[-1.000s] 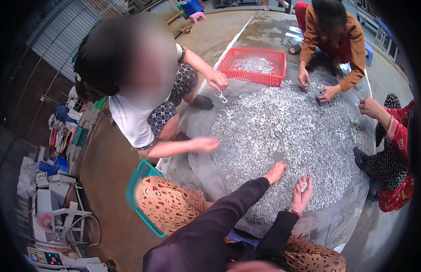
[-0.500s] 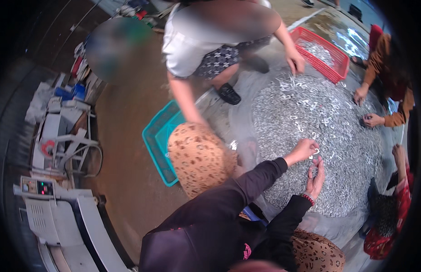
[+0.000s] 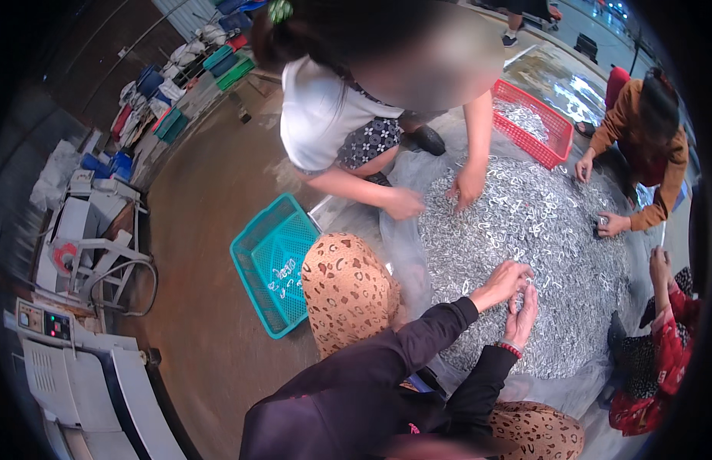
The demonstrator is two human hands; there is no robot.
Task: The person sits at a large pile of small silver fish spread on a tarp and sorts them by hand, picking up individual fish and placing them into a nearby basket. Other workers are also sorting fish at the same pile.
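A wide heap of small curved silvery metal pieces (image 3: 479, 238) lies spread on a clear plastic sheet (image 3: 402, 172). Over its near part, my left hand (image 3: 503, 282) pinches a small curved metal piece, a pale bit of which shows at the fingertips. Close below it is my right hand (image 3: 521, 316), with a red bead bracelet on the wrist. Its fingers are bent up against the left fingertips; whatever sits between them is too small to make out. Both hands are just above the heap.
Left of my knee stands a teal basket (image 3: 245, 249) with several metal pieces inside. A red basket (image 3: 551, 149) of such pieces stands at the far edge. Co-workers' hands (image 3: 469, 186) reach into the heap from far and right. Machines (image 3: 72, 376) line the left.
My hands have drawn closer together. The co-worker in white has brought one arm from the teal basket to the sheet's edge and lowered the other hand onto the heap. The view has shifted slightly.
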